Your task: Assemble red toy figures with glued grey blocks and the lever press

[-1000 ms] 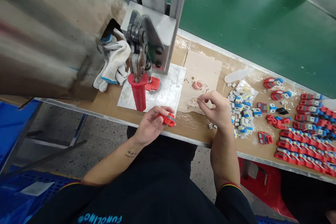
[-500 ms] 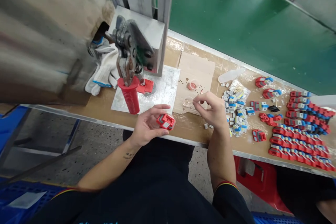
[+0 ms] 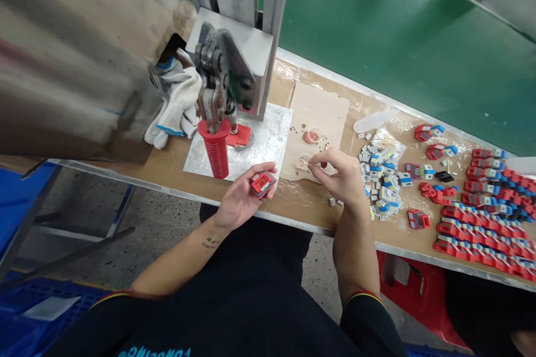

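Red toy-vehicle part (image 3: 263, 184), grey along its edges, recessed panel with a dark spot in the middle; lies in the left hand (image 3: 247, 192), fingers half curled around it, over the bench's near edge. Recessed face up toward the head; long axis slants lower left to upper right. Right hand (image 3: 340, 174): thumb and forefinger pinched on thin stick (image 3: 307, 164), at clear dish (image 3: 298, 159).

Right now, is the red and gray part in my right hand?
No, the red and gray part is in your left hand, while your right hand pinches a thin stick.
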`<state>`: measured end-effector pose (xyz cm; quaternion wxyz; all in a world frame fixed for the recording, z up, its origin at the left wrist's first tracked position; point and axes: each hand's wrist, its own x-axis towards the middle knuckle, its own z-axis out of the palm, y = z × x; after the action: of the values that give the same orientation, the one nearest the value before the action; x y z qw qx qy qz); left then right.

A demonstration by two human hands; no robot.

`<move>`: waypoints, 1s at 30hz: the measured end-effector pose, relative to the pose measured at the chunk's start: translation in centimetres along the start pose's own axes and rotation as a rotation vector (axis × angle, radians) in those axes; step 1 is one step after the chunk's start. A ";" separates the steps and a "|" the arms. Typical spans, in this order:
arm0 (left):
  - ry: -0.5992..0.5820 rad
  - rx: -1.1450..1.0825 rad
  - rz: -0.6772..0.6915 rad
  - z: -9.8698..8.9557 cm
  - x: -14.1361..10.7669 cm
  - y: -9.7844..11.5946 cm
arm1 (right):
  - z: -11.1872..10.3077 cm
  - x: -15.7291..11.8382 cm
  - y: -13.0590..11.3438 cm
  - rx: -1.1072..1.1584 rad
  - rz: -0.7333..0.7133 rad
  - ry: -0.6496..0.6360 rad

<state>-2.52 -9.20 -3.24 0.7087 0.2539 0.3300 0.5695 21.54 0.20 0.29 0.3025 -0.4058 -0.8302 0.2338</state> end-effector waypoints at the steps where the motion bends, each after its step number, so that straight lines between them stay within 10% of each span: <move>1: -0.009 0.092 0.032 -0.1 -0.1 0.0 | -0.2 -0.2 0.0 0.009 0.015 0.021; 10: -0.161 0.527 0.304 -0.1 -0.6 0.1 | -0.5 -2.7 -4.7 0.228 -0.043 0.596; 19: -0.180 0.714 0.486 0.9 -0.8 0.5 | 4.4 -5.2 -9.2 0.525 0.057 0.575; 30: -0.174 0.735 0.568 1.1 -1.2 0.5 | 5.2 -6.1 -9.7 0.592 0.112 0.605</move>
<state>-2.17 -10.26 -1.98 0.4130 0.6149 0.3668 0.5628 15.75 -11.01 0.82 0.6226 -0.3962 -0.5779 0.3484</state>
